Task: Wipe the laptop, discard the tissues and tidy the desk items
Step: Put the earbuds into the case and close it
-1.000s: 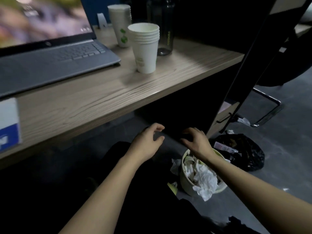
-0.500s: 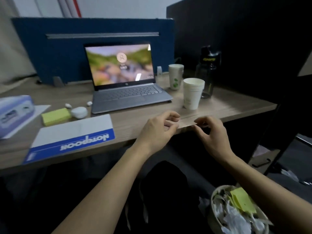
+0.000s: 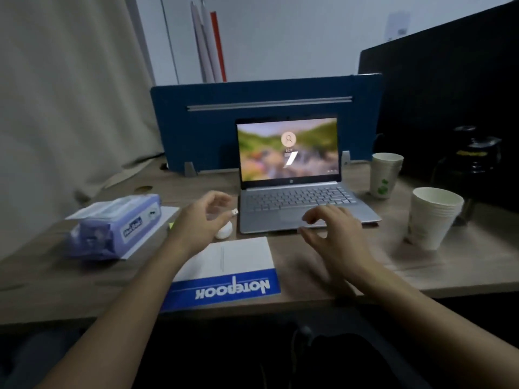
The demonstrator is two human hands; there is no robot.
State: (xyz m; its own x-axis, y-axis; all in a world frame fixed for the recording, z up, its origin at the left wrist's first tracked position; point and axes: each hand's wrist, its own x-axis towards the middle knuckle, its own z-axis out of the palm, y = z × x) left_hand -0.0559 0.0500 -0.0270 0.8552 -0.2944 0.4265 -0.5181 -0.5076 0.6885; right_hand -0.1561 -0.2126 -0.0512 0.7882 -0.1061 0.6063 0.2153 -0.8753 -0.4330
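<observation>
No tissues on desk [image 3: 323, 276]; tidying left: both hands, left hand [image 3: 200, 223], right hand [image 3: 334, 237], loosely spread, empty, near laptop [image 3: 297, 192], notebook [image 3: 224, 273].

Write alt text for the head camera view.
Two bare hands, left hand and right hand, hover empty over a wooden desk before an open laptop. A notebook, tissue pack and paper cups lie around.

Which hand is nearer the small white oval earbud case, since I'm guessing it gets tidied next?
Left. The left hand hovers right beside the small white oval earbud case; the right hand is off towards the laptop's front edge.
</observation>
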